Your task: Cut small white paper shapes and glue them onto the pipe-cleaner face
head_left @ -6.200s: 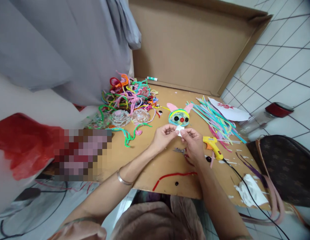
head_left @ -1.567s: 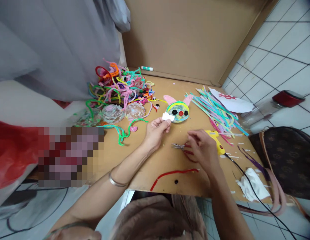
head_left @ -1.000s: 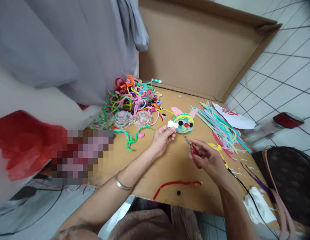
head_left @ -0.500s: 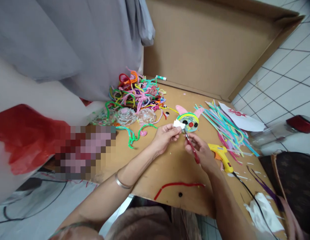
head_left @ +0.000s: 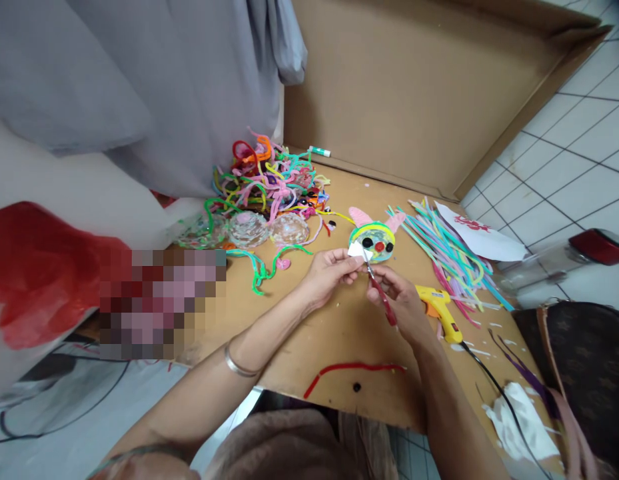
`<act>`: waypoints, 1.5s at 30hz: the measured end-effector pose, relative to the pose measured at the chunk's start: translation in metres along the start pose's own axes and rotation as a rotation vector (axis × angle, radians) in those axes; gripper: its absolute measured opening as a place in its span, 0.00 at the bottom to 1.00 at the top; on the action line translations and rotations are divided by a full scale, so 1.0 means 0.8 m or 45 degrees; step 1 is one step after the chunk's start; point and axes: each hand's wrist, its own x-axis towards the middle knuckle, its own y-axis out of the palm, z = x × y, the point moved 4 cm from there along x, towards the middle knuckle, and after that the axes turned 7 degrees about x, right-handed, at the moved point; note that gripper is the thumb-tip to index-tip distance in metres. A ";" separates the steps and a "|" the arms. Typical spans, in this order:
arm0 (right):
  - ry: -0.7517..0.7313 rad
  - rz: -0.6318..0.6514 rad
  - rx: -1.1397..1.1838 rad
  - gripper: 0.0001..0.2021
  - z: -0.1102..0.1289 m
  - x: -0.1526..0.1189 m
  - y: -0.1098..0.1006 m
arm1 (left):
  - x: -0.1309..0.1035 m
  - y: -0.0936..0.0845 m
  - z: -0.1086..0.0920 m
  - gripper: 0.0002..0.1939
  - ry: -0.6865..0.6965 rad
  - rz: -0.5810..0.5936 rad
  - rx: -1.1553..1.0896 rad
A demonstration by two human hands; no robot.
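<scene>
small flat piece of white paper [head_left: 358, 249] is pinched between the thumb and fingers of the left hand [head_left: 332, 275], just in front of a round, animal-like face with pink ears, black eyes and a red nose [head_left: 380, 246]. the right hand [head_left: 400, 297] is curled around red-handled metal scissors [head_left: 388, 309], their blades at the paper; whether they are cutting into it is too small to tell. the face lies on a brown surface [head_left: 269, 340]. to its right are a bundle of pastel fuzzy stems [head_left: 449, 257] and a yellow glue gun [head_left: 443, 313]; to its left, a tangled heap of multicoloured fuzzy stems [head_left: 269, 183]. nearest the wearer lie a bent red fuzzy strip [head_left: 356, 367] and a small round black piece [head_left: 357, 387].
</scene>
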 end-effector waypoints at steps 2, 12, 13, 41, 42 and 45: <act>-0.006 0.003 -0.002 0.19 0.000 0.000 -0.002 | 0.000 -0.001 0.000 0.14 0.005 -0.001 0.011; -0.087 -0.017 -0.202 0.19 0.003 -0.001 0.000 | 0.000 0.001 -0.001 0.15 0.012 -0.017 -0.010; -0.096 -0.011 -0.220 0.20 0.003 -0.001 0.000 | -0.001 0.002 -0.001 0.15 0.005 -0.013 -0.015; -0.160 -0.055 -0.233 0.18 -0.006 -0.001 -0.015 | -0.001 -0.002 -0.007 0.14 -0.017 0.037 0.043; -0.160 -0.050 -0.237 0.18 -0.006 0.000 -0.016 | -0.001 -0.002 -0.007 0.14 -0.015 0.036 0.045; -0.166 -0.051 -0.241 0.18 -0.007 0.000 -0.018 | -0.001 -0.002 -0.006 0.14 -0.019 0.028 0.043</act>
